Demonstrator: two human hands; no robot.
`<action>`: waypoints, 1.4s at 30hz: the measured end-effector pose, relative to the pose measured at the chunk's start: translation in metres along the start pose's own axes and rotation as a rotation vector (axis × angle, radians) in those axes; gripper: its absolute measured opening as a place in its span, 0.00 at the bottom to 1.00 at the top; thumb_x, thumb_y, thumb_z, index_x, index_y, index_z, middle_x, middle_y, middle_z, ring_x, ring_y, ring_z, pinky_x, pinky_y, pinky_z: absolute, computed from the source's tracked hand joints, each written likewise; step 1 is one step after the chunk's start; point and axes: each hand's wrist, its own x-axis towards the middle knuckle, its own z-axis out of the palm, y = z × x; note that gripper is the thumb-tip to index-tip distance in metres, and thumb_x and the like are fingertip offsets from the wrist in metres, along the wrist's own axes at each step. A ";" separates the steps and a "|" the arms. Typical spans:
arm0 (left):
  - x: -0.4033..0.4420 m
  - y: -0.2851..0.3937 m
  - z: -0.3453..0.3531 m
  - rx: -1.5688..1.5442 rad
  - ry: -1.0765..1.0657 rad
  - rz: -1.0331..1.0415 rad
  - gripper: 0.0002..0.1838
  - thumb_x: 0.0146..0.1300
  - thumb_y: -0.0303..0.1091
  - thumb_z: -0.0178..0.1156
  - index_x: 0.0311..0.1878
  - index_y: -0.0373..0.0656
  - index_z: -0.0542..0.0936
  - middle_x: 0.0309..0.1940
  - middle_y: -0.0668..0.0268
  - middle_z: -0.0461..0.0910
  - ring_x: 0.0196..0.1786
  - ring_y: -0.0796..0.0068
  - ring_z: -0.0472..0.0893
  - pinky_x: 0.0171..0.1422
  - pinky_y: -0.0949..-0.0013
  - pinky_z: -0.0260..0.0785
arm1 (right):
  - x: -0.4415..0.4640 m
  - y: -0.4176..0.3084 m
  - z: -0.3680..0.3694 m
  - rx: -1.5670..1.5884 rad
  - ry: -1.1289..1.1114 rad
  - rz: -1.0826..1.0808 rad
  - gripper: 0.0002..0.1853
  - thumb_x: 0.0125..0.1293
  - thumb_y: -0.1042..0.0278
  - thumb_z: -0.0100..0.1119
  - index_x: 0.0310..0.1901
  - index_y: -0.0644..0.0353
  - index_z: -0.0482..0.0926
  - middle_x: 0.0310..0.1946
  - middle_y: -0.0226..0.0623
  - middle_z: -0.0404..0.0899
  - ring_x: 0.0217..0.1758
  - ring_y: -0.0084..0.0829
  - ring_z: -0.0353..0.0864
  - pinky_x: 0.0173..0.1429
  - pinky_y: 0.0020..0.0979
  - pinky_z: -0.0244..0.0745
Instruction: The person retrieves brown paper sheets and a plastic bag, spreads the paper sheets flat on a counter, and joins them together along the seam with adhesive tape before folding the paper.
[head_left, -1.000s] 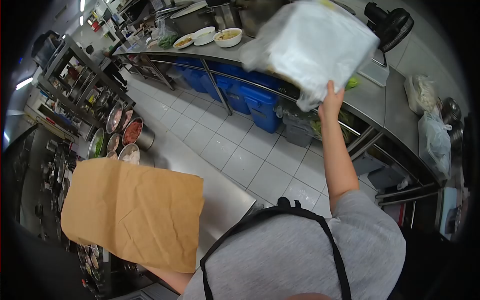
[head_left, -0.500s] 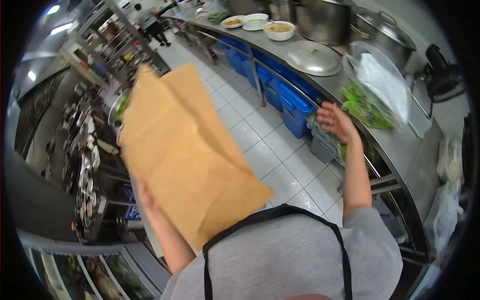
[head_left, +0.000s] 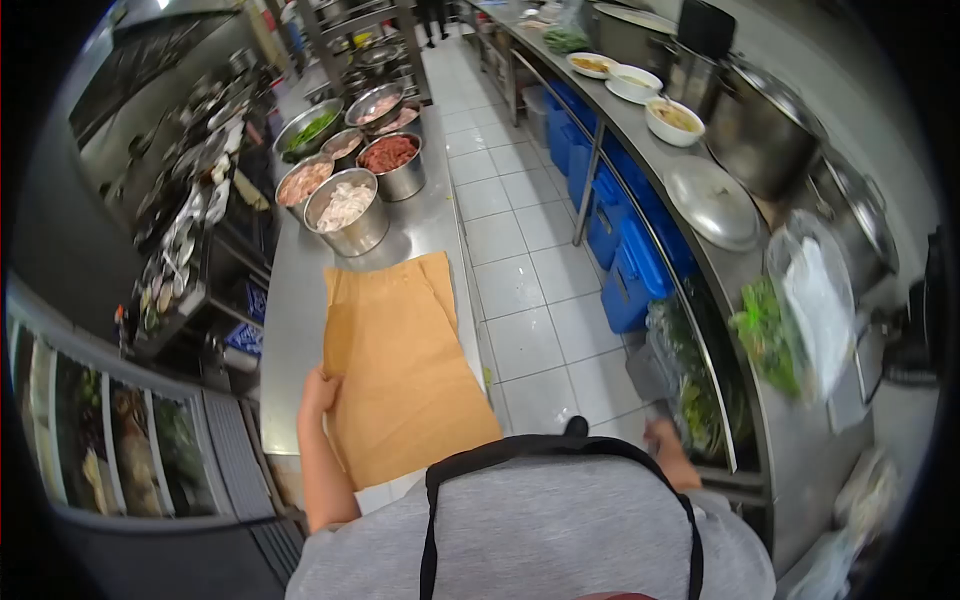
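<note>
A large piece of creased brown paper [head_left: 405, 370], with more than one layer showing at its far edge, lies along the near part of the steel counter [head_left: 290, 350]. My left hand [head_left: 318, 392] grips its left edge, thumb on top and fingers partly hidden. Low at my right side hangs my right hand [head_left: 662, 438], away from the paper and near the shelf under the right-hand counter; it is blurred, so its fingers are hard to make out. Beyond the paper stand steel pots of pale meat [head_left: 345, 205] and red minced meat [head_left: 388, 155].
On the right-hand counter are bowls of food [head_left: 675, 120], a metal lid [head_left: 712, 203], tall pots [head_left: 765, 130] and bagged greens [head_left: 770, 335]. Blue bins [head_left: 635, 280] stand beneath it. A tiled aisle [head_left: 520, 335] runs between the counters. Cookware crowds the left side.
The brown paper has come down from the air onto the counter, still in my left hand. My right hand has dropped toward my side. The view has turned left, bringing the meat pots into sight.
</note>
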 end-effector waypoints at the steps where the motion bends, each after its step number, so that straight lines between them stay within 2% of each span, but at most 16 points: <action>1: -0.003 0.007 0.007 0.069 0.051 0.030 0.13 0.58 0.22 0.53 0.47 0.37 0.76 0.38 0.61 0.81 0.38 0.75 0.78 0.44 0.71 0.69 | -0.013 0.016 -0.009 -0.107 -0.007 0.060 0.20 0.57 0.49 0.58 0.45 0.53 0.73 0.29 0.34 0.77 0.34 0.29 0.77 0.36 0.41 0.70; 3: -0.010 0.045 0.014 0.073 0.131 0.024 0.14 0.59 0.22 0.50 0.49 0.38 0.75 0.38 0.61 0.81 0.40 0.75 0.77 0.46 0.71 0.68 | -0.027 0.026 -0.029 -0.349 -0.129 0.131 0.19 0.58 0.49 0.57 0.44 0.53 0.73 0.28 0.33 0.77 0.33 0.29 0.77 0.35 0.40 0.70; 4: -0.012 0.062 0.018 0.083 0.201 0.184 0.15 0.59 0.22 0.50 0.50 0.38 0.75 0.39 0.60 0.81 0.42 0.75 0.77 0.48 0.70 0.67 | -0.030 0.022 -0.040 -0.453 -0.196 0.139 0.19 0.58 0.50 0.57 0.44 0.53 0.74 0.28 0.33 0.77 0.32 0.28 0.77 0.35 0.39 0.70; 5: -0.023 0.104 0.022 0.064 0.218 0.084 0.15 0.60 0.22 0.50 0.51 0.38 0.74 0.41 0.59 0.80 0.44 0.75 0.76 0.50 0.70 0.66 | -0.029 0.014 -0.050 -0.544 -0.261 0.127 0.18 0.59 0.50 0.57 0.44 0.54 0.74 0.28 0.32 0.77 0.32 0.28 0.76 0.34 0.38 0.70; 10: -0.027 0.226 0.061 -0.145 0.111 0.112 0.16 0.63 0.25 0.52 0.55 0.38 0.71 0.40 0.68 0.79 0.43 0.81 0.74 0.49 0.74 0.67 | 0.014 -0.080 -0.081 -0.736 -0.425 -0.092 0.16 0.61 0.51 0.55 0.42 0.54 0.74 0.28 0.31 0.77 0.29 0.27 0.76 0.33 0.34 0.70; 13: -0.029 0.259 0.100 -0.311 0.003 0.091 0.15 0.63 0.26 0.52 0.53 0.38 0.72 0.39 0.70 0.79 0.42 0.82 0.74 0.48 0.74 0.67 | 0.043 -0.181 -0.073 -0.579 -0.395 -0.326 0.15 0.62 0.52 0.54 0.41 0.55 0.74 0.28 0.30 0.77 0.27 0.26 0.75 0.32 0.32 0.70; 16: -0.028 0.284 0.136 -0.252 0.095 0.200 0.13 0.63 0.28 0.52 0.51 0.39 0.73 0.38 0.67 0.80 0.40 0.82 0.74 0.47 0.73 0.68 | 0.032 -0.301 -0.044 -0.146 -0.347 -0.456 0.14 0.62 0.51 0.54 0.39 0.53 0.72 0.27 0.26 0.76 0.23 0.21 0.73 0.28 0.26 0.68; 17: -0.018 0.276 0.149 -0.100 0.140 0.293 0.13 0.62 0.29 0.52 0.50 0.40 0.73 0.37 0.58 0.80 0.37 0.72 0.76 0.46 0.70 0.68 | 0.032 -0.335 -0.035 0.025 -0.434 -0.458 0.14 0.61 0.51 0.55 0.41 0.51 0.73 0.30 0.26 0.76 0.28 0.19 0.74 0.31 0.26 0.68; 18: -0.014 0.282 0.160 0.023 0.164 0.341 0.11 0.62 0.29 0.52 0.48 0.39 0.73 0.36 0.55 0.78 0.37 0.63 0.76 0.46 0.67 0.67 | -0.012 -0.382 -0.023 0.027 -0.334 -0.398 0.14 0.62 0.53 0.54 0.43 0.52 0.73 0.35 0.25 0.76 0.33 0.20 0.75 0.35 0.26 0.68; 19: -0.009 0.289 0.171 0.149 0.187 0.389 0.10 0.61 0.29 0.52 0.45 0.39 0.73 0.35 0.51 0.76 0.37 0.55 0.75 0.45 0.64 0.67 | -0.025 -0.412 -0.013 0.027 -0.343 -0.407 0.14 0.62 0.53 0.54 0.43 0.52 0.73 0.35 0.25 0.76 0.33 0.20 0.75 0.35 0.26 0.68; 21: 0.005 0.300 0.193 0.150 0.188 0.474 0.07 0.60 0.29 0.51 0.41 0.38 0.71 0.33 0.50 0.74 0.38 0.46 0.72 0.43 0.61 0.66 | -0.032 -0.463 0.001 0.127 -0.473 -0.513 0.13 0.64 0.54 0.53 0.44 0.52 0.73 0.38 0.25 0.75 0.38 0.20 0.75 0.39 0.26 0.68; 25: 0.052 0.315 0.206 0.163 0.136 0.315 0.08 0.60 0.27 0.51 0.42 0.39 0.71 0.35 0.50 0.74 0.41 0.48 0.73 0.44 0.60 0.66 | -0.027 -0.578 0.023 0.197 -0.456 -0.643 0.12 0.65 0.58 0.52 0.45 0.54 0.74 0.37 0.27 0.77 0.38 0.21 0.76 0.41 0.25 0.67; 28: 0.104 0.313 0.212 0.037 0.216 0.340 0.07 0.60 0.27 0.51 0.41 0.39 0.71 0.34 0.50 0.73 0.41 0.49 0.73 0.44 0.60 0.65 | -0.014 -0.680 0.044 0.266 -0.519 -0.804 0.10 0.65 0.57 0.51 0.42 0.52 0.73 0.37 0.26 0.76 0.39 0.20 0.75 0.43 0.27 0.68; 33: 0.210 0.328 0.222 -0.004 0.156 0.343 0.05 0.61 0.27 0.50 0.39 0.38 0.70 0.32 0.51 0.73 0.39 0.49 0.72 0.43 0.60 0.65 | -0.011 -0.837 0.066 0.244 -0.514 -1.014 0.10 0.65 0.59 0.52 0.41 0.56 0.73 0.35 0.27 0.77 0.37 0.20 0.75 0.41 0.24 0.68; 38: 0.319 0.382 0.229 0.030 0.016 0.403 0.06 0.63 0.29 0.48 0.40 0.37 0.70 0.34 0.51 0.73 0.40 0.49 0.73 0.44 0.59 0.65 | 0.013 -0.966 0.018 0.291 -0.481 -1.213 0.12 0.64 0.58 0.54 0.43 0.56 0.74 0.38 0.29 0.77 0.38 0.20 0.75 0.41 0.20 0.69; 42: 0.403 0.414 0.237 -0.007 0.028 0.462 0.09 0.63 0.29 0.48 0.45 0.39 0.71 0.36 0.51 0.74 0.42 0.48 0.73 0.45 0.60 0.65 | 0.040 -1.067 -0.057 0.315 -0.207 -1.383 0.11 0.64 0.56 0.54 0.42 0.53 0.76 0.37 0.26 0.77 0.38 0.20 0.76 0.44 0.24 0.70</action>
